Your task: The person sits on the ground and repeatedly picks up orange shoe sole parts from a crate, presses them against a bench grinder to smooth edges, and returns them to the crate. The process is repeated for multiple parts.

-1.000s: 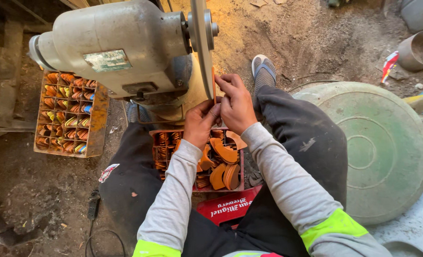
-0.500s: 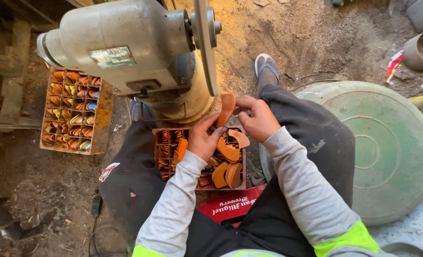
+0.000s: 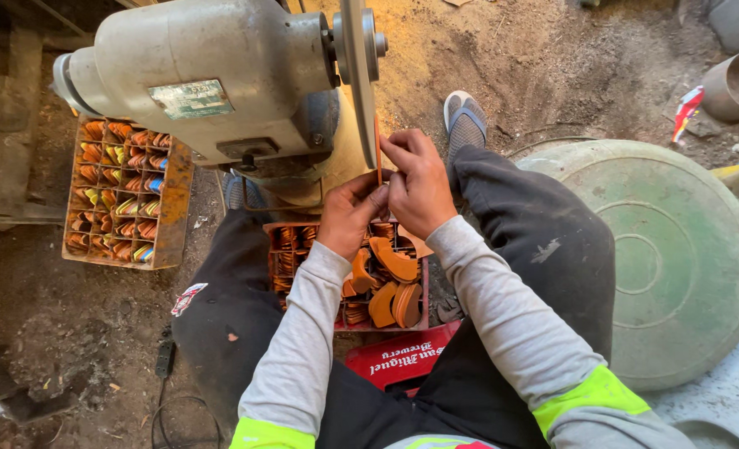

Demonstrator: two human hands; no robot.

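Observation:
My left hand [image 3: 351, 214] and my right hand [image 3: 417, 183] together pinch a thin orange piece [image 3: 378, 154] edge-on against the spinning grinder wheel [image 3: 358, 75] of a grey bench motor [image 3: 211, 79]. Below my hands, between my knees, stands a red crate [image 3: 348, 320] with several curved orange pieces [image 3: 394, 266] lying loose and stacked in its cells. My grey sleeves have yellow-green bands at the upper arms.
A second orange crate [image 3: 170, 199] of sorted orange and coloured pieces sits at the left on the dirt floor. A round green lid [image 3: 669, 249] lies at the right. A metal tube [image 3: 735, 83] lies at the top right. My sandalled foot [image 3: 465, 120] rests beyond the wheel.
Half a second ago both hands were low over the red crate holding a curved orange piece. Now they have risen and press the piece to the wheel's edge.

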